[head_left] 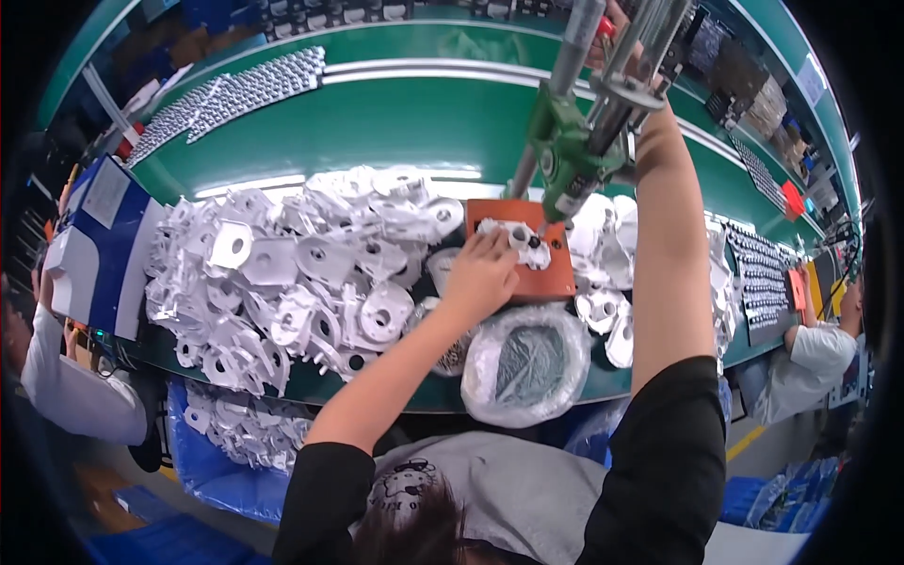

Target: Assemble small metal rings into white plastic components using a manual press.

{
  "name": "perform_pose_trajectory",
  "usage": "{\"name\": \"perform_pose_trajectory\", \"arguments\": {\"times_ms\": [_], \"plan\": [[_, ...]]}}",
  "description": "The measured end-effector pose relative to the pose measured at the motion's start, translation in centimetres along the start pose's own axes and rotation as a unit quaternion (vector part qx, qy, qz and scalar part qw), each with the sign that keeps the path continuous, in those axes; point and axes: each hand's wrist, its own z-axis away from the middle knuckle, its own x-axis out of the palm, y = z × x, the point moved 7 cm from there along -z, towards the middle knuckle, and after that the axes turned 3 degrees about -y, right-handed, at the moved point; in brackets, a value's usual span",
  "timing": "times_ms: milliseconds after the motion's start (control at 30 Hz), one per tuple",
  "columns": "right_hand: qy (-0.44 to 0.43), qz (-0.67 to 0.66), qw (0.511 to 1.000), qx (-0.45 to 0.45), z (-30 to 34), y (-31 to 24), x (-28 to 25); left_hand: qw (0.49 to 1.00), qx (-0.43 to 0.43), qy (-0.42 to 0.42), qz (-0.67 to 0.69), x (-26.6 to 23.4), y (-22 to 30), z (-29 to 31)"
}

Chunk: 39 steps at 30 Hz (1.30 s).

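Observation:
An orange block (554,282) lies under a green press head (565,151) with upright metal columns. On the block rests a white moulded part (540,255) with round holes, some dark inside. My left hand (482,275) holds its left side with bent fingers, the fingertips on top of it. The tip of the press stands close to the part; contact cannot be made out. Up behind the columns, my right hand (619,47) is closed round a red-knobbed lever (605,27), its fingers partly hidden by the machine.
White moulded parts (273,264) are heaped to the left, more to the right of the block. A plastic-lined bowl (476,377) stands in front. A blue bin (226,485) of parts sits below the table. Metal pieces (250,89) lie in rows farther back. People work at both sides.

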Motion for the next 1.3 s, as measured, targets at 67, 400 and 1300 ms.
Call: {"name": "perform_pose_trajectory", "arguments": {"times_ms": [67,400,1300], "plan": [[0.046,0.008,0.998,-0.038,8.7,-5.7,4.7,1.0,0.008,0.017,-0.002,0.4,0.6,-0.2],[-0.097,0.025,0.973,-0.209,30.8,-12.5,0.5,0.999,0.022,0.031,-0.028,-1.1,0.2,-1.1],[-0.088,-0.189,0.937,-0.28,27.2,-11.8,1.2,0.989,-0.088,-0.121,-0.011,0.9,-1.2,-3.3]]}}
